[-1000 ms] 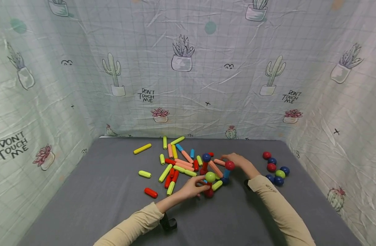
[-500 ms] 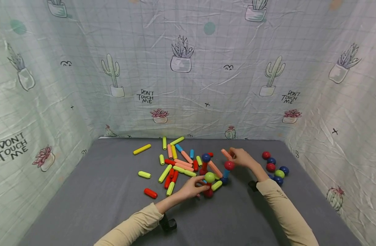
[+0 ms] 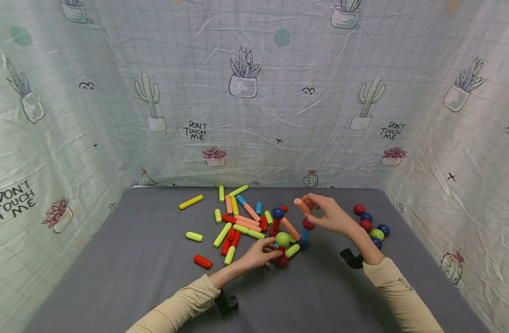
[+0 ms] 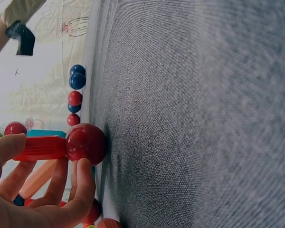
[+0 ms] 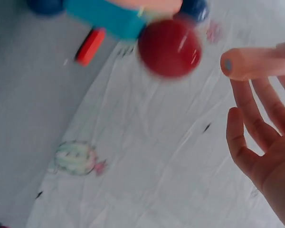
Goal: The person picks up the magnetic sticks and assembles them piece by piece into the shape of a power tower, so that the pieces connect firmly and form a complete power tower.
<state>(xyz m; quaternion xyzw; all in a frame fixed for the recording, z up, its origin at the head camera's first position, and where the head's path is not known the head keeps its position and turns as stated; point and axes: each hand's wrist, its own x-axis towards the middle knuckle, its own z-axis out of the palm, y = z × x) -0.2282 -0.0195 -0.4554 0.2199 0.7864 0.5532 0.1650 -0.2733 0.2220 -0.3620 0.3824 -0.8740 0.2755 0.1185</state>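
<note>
Peach stick (image 3: 301,205) in the person's right hand (image 3: 327,213): from where I stand it looks light and stiff, probably plastic, with a smooth skin that might roll or slip a little under dry fingers but would hardly break. I'd hold it around the middle, thumb against fingertips, leaving both ends bare. It is up in the air over the grey table (image 3: 133,259), tilted, near the red ball (image 3: 308,224) that tops a blue stick (image 3: 305,235), yet apart from it. Short, straight and evenly salmon-coloured, it shows a small grey spot in its rounded end.

Thumb and fingers of the right hand are clamped on it, the lower fingers spread apart beneath. The left hand (image 3: 256,255) pinches an upright red stick (image 4: 46,148), flat-sided and glossy, between a green ball (image 3: 282,239) above and a dark red ball (image 4: 86,144) below.
</note>
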